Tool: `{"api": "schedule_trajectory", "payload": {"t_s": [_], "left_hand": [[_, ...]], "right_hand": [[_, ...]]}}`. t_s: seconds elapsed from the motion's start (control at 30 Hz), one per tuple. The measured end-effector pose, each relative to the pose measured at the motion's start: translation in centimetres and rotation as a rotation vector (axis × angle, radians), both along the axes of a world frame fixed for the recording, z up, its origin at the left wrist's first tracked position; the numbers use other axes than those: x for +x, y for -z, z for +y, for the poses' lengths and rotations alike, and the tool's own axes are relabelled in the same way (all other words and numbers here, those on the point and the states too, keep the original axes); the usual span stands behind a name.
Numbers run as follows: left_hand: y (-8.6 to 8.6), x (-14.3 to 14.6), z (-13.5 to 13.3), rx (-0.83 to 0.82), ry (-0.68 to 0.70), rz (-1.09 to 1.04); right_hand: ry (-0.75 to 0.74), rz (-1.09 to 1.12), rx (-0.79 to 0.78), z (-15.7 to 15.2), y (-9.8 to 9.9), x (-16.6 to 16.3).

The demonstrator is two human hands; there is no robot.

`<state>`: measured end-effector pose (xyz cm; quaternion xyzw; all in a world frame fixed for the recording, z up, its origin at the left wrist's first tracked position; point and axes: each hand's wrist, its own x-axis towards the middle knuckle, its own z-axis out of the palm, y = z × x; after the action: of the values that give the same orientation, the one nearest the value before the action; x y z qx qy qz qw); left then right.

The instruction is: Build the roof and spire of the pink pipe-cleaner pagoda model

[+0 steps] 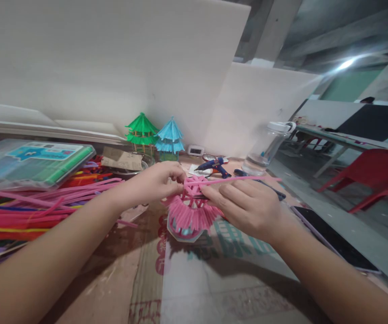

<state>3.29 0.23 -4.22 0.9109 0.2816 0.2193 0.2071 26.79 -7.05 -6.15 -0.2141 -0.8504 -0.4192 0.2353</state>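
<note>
Between my hands stands a small pink pavilion model [194,216] with a fringed lower roof, on a pale many-sided base [184,237]. A long pink pipe cleaner [248,178] crosses its top and sticks out to the right. My left hand [167,182] pinches near the strip's left end, at the model's upper left. My right hand [248,204] has its fingers closed at the model's right side, just under the strip; a thin dark tool tip shows at the fingertips. What the right palm holds is mostly hidden.
Green [142,130] and blue pavilion models [169,137] stand behind. A glue gun [214,166], a water jug [266,148] and a phone [336,238] lie around the right side. Colourful pipe cleaners [45,207] and a plastic case [35,162] crowd the left. A red chair [369,175] stands beyond.
</note>
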Motion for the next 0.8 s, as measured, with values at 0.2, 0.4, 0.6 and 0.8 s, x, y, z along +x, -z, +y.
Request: {"api": "schedule_trajectory", "payload": {"t_s": [0.2,0.4,0.6,0.8], "left_hand": [[0.11,0.16,0.03,-0.013,-0.009,0.0],[0.0,0.12,-0.04,-0.013,-0.002,0.008],[-0.3,0.12,-0.26,-0.021,-0.032,0.027],[-0.31,0.14,-0.27,-0.06,-0.023,0.015]], "right_hand": [[-0.01,0.001,-0.026,-0.12,-0.11,-0.11],[0.008,0.01,0.009,-0.14,0.11,-0.2],[0.024,-0.025,0.039,-0.39,-0.15,-0.25],[-0.017,0.048,-0.029,-0.22,0.1,-0.26]]}}
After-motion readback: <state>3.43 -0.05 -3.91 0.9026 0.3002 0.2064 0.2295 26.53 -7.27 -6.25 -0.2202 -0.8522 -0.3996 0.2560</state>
